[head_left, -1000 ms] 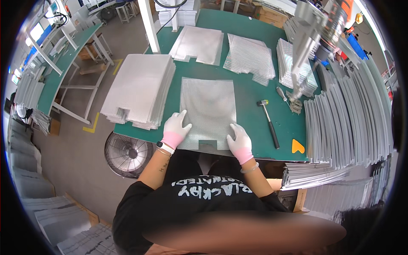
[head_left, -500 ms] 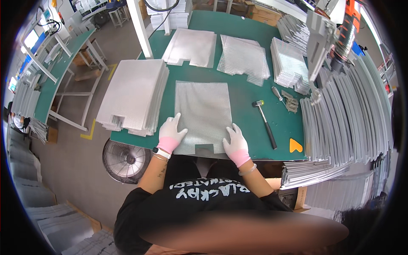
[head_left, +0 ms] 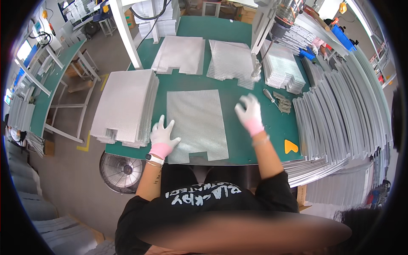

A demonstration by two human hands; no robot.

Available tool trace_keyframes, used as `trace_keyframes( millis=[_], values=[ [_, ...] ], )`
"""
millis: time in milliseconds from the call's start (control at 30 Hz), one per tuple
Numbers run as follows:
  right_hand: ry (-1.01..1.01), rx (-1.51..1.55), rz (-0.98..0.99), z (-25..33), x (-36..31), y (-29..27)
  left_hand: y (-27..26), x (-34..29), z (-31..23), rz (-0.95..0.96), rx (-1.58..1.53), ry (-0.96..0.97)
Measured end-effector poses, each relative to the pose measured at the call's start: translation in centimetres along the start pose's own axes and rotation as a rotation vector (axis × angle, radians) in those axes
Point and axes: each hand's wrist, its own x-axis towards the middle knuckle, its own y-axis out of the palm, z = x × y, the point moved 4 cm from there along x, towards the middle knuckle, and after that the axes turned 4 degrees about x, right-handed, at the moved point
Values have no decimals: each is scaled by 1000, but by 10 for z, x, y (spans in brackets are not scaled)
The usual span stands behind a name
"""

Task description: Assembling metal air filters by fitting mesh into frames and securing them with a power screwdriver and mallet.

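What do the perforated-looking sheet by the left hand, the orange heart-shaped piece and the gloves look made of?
Sheet: probably metal mesh, silvery; fine regular texture, though plastic isn't ruled out.
Orange heart-shaped piece: likely plastic; uniform bright colour, smooth look.
Gloves: seemingly fabric, matte white with pink cuffs, fitted closely; can't tell any coating.

At six o'clock, a black short-sleeved T-shirt [head_left: 204, 206] bears white lettering [head_left: 206, 194]. The gloves [head_left: 161, 136] are white with pink cuffs [head_left: 161, 150]. A white-strapped watch [head_left: 155, 159] sits at eight o'clock, a bangle [head_left: 261, 140] near three; the trousers [head_left: 177, 173] are black.
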Motion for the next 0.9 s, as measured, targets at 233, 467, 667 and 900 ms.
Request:
trace_keyframes(
  millis=[233, 467, 667, 900],
  values=[
    [663, -235, 79, -146, 114, 43, 18, 15, 4, 13, -8, 164],
    [476, 301, -271, -150, 162, 25, 17, 14, 3, 30, 3, 165],
    [359, 1447, -434, -192, 159, 7, 22, 17, -1, 18, 12, 190],
    [1076, 1747, -261, -170, 119, 47, 26, 11, 10, 23, 6, 162]
  ],
)
